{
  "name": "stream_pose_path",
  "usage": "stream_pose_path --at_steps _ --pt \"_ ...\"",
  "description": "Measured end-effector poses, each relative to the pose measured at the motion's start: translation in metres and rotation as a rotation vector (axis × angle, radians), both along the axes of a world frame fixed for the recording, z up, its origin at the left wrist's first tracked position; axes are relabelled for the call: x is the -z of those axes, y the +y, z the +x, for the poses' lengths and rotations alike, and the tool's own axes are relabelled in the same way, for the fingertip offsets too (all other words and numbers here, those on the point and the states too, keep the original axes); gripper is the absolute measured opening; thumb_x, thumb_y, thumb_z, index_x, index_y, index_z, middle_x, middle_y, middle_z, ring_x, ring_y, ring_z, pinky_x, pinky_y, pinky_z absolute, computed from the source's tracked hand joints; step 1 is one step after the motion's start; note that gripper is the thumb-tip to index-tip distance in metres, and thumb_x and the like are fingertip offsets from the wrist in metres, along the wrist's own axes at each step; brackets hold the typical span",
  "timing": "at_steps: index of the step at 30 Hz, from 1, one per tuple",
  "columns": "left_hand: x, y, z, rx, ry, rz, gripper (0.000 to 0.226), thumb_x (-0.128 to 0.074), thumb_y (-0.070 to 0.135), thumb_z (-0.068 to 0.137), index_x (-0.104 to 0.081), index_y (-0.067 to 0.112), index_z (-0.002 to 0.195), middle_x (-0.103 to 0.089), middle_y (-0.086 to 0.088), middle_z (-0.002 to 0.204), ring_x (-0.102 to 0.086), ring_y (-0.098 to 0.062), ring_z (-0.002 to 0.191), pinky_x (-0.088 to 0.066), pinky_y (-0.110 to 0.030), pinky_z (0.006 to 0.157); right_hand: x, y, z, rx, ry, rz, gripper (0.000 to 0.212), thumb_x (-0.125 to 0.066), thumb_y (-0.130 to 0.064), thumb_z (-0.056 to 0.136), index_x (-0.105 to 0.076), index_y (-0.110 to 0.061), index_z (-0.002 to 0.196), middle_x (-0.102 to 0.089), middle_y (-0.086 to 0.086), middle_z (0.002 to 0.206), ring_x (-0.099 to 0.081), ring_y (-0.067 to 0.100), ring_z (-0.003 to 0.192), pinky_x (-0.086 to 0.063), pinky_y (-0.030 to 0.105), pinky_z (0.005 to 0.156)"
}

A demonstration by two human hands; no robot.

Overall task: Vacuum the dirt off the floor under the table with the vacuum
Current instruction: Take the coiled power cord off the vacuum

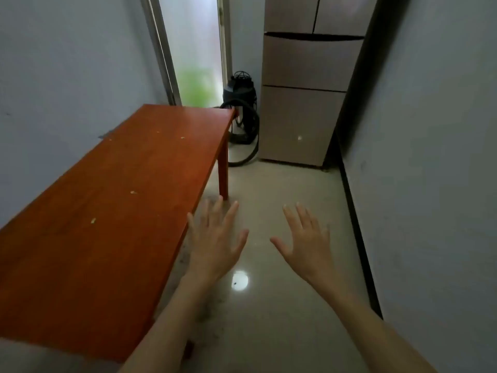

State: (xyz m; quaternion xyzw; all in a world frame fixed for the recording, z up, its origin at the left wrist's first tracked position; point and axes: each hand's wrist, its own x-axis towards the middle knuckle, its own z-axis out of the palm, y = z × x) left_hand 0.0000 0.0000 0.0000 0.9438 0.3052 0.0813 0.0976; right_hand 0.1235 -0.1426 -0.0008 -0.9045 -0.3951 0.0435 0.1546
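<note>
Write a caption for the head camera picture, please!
Both open hands reach out beside the red table, vacuum waiting ahead.

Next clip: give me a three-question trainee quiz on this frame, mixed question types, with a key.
1. True or false: the left hand grips the hose of the black canister vacuum.
2. Multiple choice: the black canister vacuum stands (A) on the red-brown wooden table, (B) on the floor between the table's far end and the beige refrigerator, (C) beside the right hand.
3. Fill in: dark specks of dirt lie on the glossy tiled floor along the table's ____ edge.

Key: 1 false, both hands are open, fingers spread, holding nothing. 2 B. 3 right.
</note>
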Motion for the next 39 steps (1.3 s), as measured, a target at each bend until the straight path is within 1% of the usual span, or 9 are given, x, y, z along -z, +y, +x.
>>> stream_pose_path --at_steps 3,5,7,14,20,23,26,32,39 --pt "0.019 0.013 0.029 -0.021 0.074 -0.022 0.082 0.005 0.068 0.073 0.002 0.035 0.149 0.012 0.000 0.158 0.016 -0.023 0.144 0.010 -0.052 0.110 0.018 0.012 0.031 0.033 0.018 -0.058 0.075 -0.044 -0.056 0.092 -0.009 -0.029 0.152 -0.006 0.004 0.160 -0.004 0.022 0.148 -0.007 0.055 0.115" --pt "0.028 0.032 0.054 -0.025 0.081 -0.053 0.075 -0.007 0.069 0.081 0.002 0.036 0.148 0.013 0.001 0.157 0.018 -0.022 0.144 0.011 -0.051 0.111 0.024 0.028 0.060 0.033 0.040 -0.069 0.075 -0.043 -0.056 0.092 -0.008 -0.029 0.152 -0.005 0.005 0.160 -0.003 0.022 0.147 -0.006 0.055 0.115" --pt "0.031 0.060 0.087 -0.016 0.073 -0.076 0.066 -0.023 0.060 0.092 0.000 0.036 0.149 0.012 0.000 0.158 0.017 -0.022 0.144 0.009 -0.052 0.113 0.028 0.051 0.092 0.034 0.033 -0.081 0.075 -0.042 -0.056 0.093 -0.006 -0.029 0.152 -0.004 0.004 0.160 -0.002 0.021 0.147 -0.005 0.054 0.116" --pt "0.014 0.161 0.207 0.023 -0.003 -0.082 0.064 -0.031 0.054 0.094 -0.006 0.032 0.149 0.006 -0.001 0.158 0.014 -0.022 0.144 0.004 -0.053 0.115 0.016 0.140 0.211 0.045 0.004 -0.057 0.075 -0.041 -0.056 0.093 -0.005 -0.029 0.152 -0.003 0.002 0.161 0.001 0.020 0.148 -0.001 0.053 0.115" --pt "0.015 0.215 0.287 0.035 0.050 -0.102 0.063 -0.028 0.055 0.095 -0.004 0.034 0.149 0.007 -0.001 0.158 0.014 -0.022 0.144 0.009 -0.049 0.113 0.008 0.197 0.295 0.007 -0.009 -0.066 0.077 -0.042 -0.056 0.092 -0.003 -0.030 0.152 -0.002 0.002 0.161 0.004 0.019 0.148 0.003 0.051 0.116" --pt "0.023 0.238 0.324 0.030 0.104 -0.112 0.063 -0.028 0.056 0.095 -0.003 0.036 0.149 0.009 -0.001 0.158 0.016 -0.023 0.144 0.011 -0.050 0.112 0.012 0.225 0.335 -0.057 0.022 -0.107 0.078 -0.043 -0.056 0.092 -0.001 -0.031 0.152 0.003 0.002 0.161 0.009 0.019 0.147 0.008 0.047 0.115" --pt "0.032 0.264 0.367 0.013 0.143 -0.133 0.064 -0.030 0.056 0.094 -0.002 0.037 0.149 0.011 0.000 0.158 0.018 -0.023 0.143 0.012 -0.050 0.111 0.017 0.255 0.379 -0.078 0.037 -0.141 0.079 -0.042 -0.058 0.092 0.002 -0.031 0.152 0.006 0.001 0.161 0.011 0.019 0.147 0.009 0.046 0.115" --pt "0.024 0.336 0.475 -0.061 0.097 -0.112 0.065 -0.030 0.056 0.094 -0.003 0.036 0.150 0.010 0.001 0.158 0.018 -0.022 0.143 0.018 -0.045 0.107 0.020 0.326 0.495 -0.134 0.020 -0.141 0.078 -0.040 -0.059 0.092 0.000 -0.031 0.152 0.005 0.001 0.161 0.010 0.020 0.147 0.007 0.047 0.116" --pt "0.011 0.419 0.562 -0.155 0.109 -0.078 0.065 -0.029 0.057 0.094 -0.003 0.036 0.149 0.011 0.002 0.158 0.020 -0.021 0.143 0.016 -0.048 0.110 0.004 0.417 0.604 -0.223 -0.005 -0.105 0.076 -0.039 -0.059 0.092 -0.001 -0.031 0.152 0.002 0.001 0.161 0.008 0.020 0.147 0.009 0.045 0.115"
